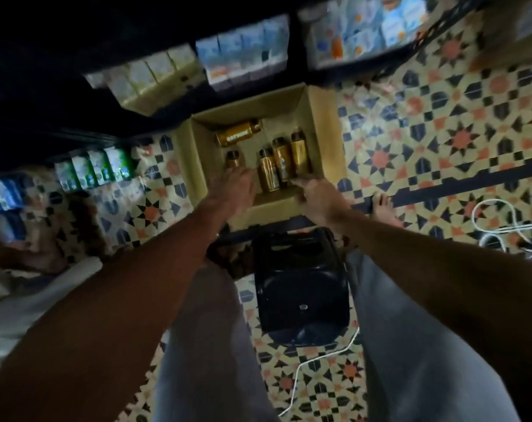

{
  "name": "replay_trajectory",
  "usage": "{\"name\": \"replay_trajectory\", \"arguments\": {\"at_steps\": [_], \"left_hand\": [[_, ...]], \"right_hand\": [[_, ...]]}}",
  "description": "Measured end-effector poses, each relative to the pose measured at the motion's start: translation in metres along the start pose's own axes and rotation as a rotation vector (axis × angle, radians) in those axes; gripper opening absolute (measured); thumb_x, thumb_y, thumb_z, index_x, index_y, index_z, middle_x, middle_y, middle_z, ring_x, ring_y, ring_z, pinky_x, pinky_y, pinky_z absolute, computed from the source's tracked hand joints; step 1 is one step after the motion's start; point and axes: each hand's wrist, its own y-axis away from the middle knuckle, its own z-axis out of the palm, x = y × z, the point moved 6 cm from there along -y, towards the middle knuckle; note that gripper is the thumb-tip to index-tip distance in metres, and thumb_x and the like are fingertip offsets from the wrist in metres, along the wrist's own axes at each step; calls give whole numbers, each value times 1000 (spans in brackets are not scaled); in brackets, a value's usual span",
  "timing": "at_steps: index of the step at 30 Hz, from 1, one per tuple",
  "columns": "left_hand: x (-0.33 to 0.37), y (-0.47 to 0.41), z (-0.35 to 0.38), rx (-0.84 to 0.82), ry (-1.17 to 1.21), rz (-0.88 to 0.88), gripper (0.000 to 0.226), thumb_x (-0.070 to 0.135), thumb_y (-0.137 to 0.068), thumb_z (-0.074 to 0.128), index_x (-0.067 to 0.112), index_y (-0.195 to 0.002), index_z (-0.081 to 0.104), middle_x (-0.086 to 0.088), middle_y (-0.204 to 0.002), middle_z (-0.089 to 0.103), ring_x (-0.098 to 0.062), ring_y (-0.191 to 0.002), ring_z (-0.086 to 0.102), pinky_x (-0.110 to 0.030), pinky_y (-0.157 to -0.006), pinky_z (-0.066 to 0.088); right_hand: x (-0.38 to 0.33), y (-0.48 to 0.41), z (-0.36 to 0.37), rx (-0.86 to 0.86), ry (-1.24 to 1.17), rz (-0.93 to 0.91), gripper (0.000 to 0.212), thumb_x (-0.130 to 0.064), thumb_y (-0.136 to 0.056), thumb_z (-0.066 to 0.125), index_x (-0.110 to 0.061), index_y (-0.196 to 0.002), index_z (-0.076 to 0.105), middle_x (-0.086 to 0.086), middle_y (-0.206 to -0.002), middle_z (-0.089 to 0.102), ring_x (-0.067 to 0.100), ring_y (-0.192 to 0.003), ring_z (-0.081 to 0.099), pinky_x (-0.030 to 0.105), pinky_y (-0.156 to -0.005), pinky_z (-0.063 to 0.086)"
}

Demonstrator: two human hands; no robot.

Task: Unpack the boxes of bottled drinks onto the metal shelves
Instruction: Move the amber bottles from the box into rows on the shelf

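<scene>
Tiled floor (pixel 441 132) carries the open cardboard box (pixel 325 138), near the metal shelves (pixel 85 134). Five gold bottles (pixel 281 162) sit inside, one crosswise. Your left hand (pixel 234 185) and right hand (pixel 316 193) reach in beside them; grip is blurred, cannot tell.

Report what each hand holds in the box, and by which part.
Cannot be told. The left hand covers the lower body of the near-left gold bottle; the right hand reaches the base of the rightmost gold bottle.
</scene>
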Motion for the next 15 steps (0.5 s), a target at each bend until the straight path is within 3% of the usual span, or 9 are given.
{"name": "replay_trajectory", "arguments": {"at_steps": [5, 7, 9, 13, 15], "left_hand": [[-50, -64, 68, -43, 155, -100, 21, 21, -100, 47, 15, -118, 57, -6, -102, 61, -20, -86, 58, -36, -73, 49], [-75, -87, 86, -35, 288, -223, 20, 22, -99, 48, 15, -115, 58, -9, -102, 64, -25, -89, 64, -40, -75, 54], [-94, -110, 97, -22, 342, -330, 25, 16, -100, 49, 7, -121, 60, -15, -114, 65, -30, -101, 65, -39, -80, 54], [-116, -151, 116, 3, 396, -433, 34, 8, -98, 53, 1, -131, 53, -16, -128, 59, -30, -113, 61, -37, -90, 54], [-124, -169, 128, 7, 444, -437, 39, 9, -96, 56, 6, -135, 50, -13, -132, 57, -28, -116, 58, -33, -87, 52]], "right_hand": [[23, -80, 34, -53, -23, -25, 42, -13, -96, 58, -17, -138, 56, 12, -124, 63, 26, -109, 64, 43, -95, 54], [28, -112, 49, -43, -24, -51, 36, -13, -96, 58, -16, -131, 60, 10, -120, 64, 24, -108, 64, 42, -92, 55], [31, -143, 62, -15, -9, -63, 35, -13, -97, 58, -16, -131, 60, 9, -124, 63, 24, -112, 62, 39, -93, 55], [42, -197, 92, 1, -31, -7, 39, -13, -98, 58, -18, -137, 56, 5, -127, 59, 20, -110, 59, 25, -78, 49], [48, -218, 105, -9, -29, 8, 47, -12, -98, 60, -21, -143, 51, 5, -133, 57, 21, -118, 57, 27, -82, 45]]}}
